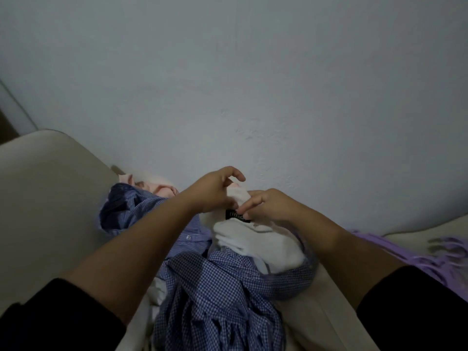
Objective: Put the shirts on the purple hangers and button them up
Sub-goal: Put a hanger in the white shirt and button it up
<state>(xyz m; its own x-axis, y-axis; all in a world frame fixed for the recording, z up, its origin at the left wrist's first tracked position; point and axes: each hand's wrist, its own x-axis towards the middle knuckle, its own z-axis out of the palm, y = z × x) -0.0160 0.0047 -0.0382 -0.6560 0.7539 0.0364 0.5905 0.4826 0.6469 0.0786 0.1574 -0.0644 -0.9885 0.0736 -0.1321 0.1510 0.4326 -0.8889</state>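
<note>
White shirt (255, 239) lies atop the heap of blue checked shirts (222, 287) on the sofa (50, 198). Your left hand (215, 191) and right hand (266, 205) both pinch its collar by the black label (236, 215), probably to open the neck for one of the purple hangers (430, 254) lying right of the heap.

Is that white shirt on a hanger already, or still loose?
Still loose. The white shirt lies crumpled on the pile, both hands pinching its collar near the black label; the purple hangers lie apart, at the right.

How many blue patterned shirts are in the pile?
2: a blue striped shirt at the pile's left, a blue gingham shirt nearest the camera. More may be hidden underneath.
</note>
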